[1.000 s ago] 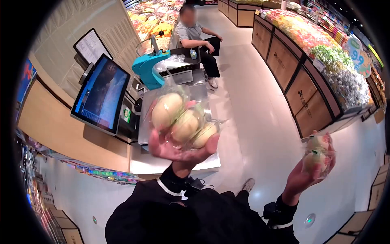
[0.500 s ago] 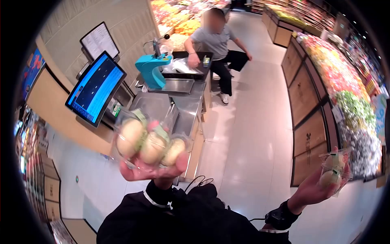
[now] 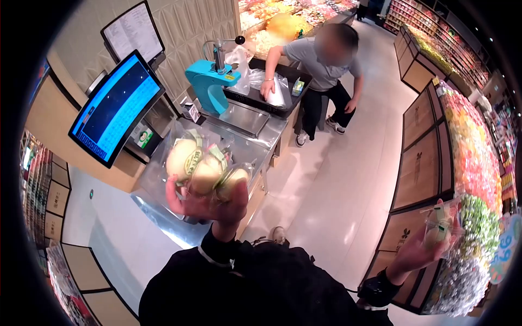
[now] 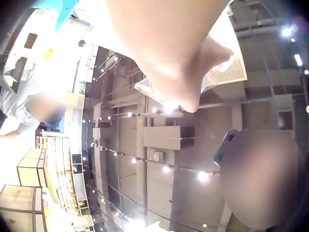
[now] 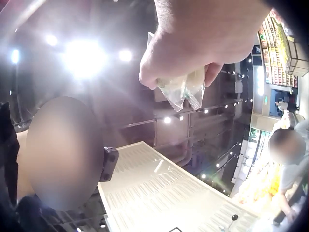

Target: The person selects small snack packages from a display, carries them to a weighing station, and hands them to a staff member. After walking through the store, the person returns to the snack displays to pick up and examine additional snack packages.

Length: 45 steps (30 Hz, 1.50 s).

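My left hand (image 3: 212, 205) holds several pale yellow round pieces (image 3: 205, 176) in clear wrappers with green print, fingers and thumb curled up around them from below. It is raised over the steel counter (image 3: 266, 136), in front of a tilted screen (image 3: 117, 106). In the left wrist view the forearm and hand (image 4: 178, 63) hide most of the wrappers (image 4: 145, 87). Far to the right, my right hand (image 3: 418, 247) grips smaller clear-wrapped pale rounds (image 3: 439, 228). In the right wrist view, crimped wrapper ends (image 5: 186, 101) stick out between its fingers and thumb.
A teal device (image 3: 209, 87) stands on the counter beside a black tray (image 3: 293, 103) with plastic bags. A person in a grey shirt (image 3: 326, 60) sits by it, one hand on the tray's contents. Wooden bins of colourful packets (image 3: 467, 146) line the right side of the aisle (image 3: 326, 179).
The view has swung, so the counter and the seated person appear larger and nearer. Both hands keep hold of their wrapped rounds; the person's arm has reached into the black tray.
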{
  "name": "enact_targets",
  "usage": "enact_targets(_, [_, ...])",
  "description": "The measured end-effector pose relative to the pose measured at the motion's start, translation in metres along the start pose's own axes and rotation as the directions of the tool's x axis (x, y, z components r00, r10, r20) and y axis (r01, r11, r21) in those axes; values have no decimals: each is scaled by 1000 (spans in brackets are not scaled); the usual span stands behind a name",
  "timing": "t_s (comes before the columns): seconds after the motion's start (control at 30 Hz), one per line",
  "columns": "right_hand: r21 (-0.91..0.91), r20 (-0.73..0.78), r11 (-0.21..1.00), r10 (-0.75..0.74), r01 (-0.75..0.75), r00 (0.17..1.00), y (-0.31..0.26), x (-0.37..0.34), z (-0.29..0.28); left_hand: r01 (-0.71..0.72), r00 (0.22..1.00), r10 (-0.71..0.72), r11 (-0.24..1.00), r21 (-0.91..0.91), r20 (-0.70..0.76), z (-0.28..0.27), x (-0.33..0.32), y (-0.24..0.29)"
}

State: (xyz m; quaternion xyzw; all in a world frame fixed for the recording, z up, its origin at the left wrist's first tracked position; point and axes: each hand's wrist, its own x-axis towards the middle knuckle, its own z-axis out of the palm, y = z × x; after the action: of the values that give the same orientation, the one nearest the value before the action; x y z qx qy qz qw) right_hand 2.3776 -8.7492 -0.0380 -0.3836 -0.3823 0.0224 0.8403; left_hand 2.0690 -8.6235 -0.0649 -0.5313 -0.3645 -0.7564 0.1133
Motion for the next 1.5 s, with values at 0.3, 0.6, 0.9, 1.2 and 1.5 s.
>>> enact_targets(0.3, [-181, 201, 975, -91, 129, 975, 89, 69, 19, 55, 994, -61, 996, -76, -86, 63, -3, -1])
enact_targets(0.6, [62, 340, 998, -45, 25, 939, 157, 135, 26, 150, 972, -171, 979, -135, -160, 113, -15, 26])
enact_targets(0.9, [175, 446, 973, 60, -153, 893, 198, 164, 27, 694, 623, -763, 440, -570, 170, 149, -29, 70])
enact_targets(1.2, [271, 552, 913, 113, -306, 826, 215, 164, 28, 571, 339, -853, -149, -807, 397, 142, -48, 80])
enact_targets(1.5, [226, 876, -49, 447, -973, 181, 201, 128, 84, 458, 180, -733, -527, -716, 655, 162, -51, 72])
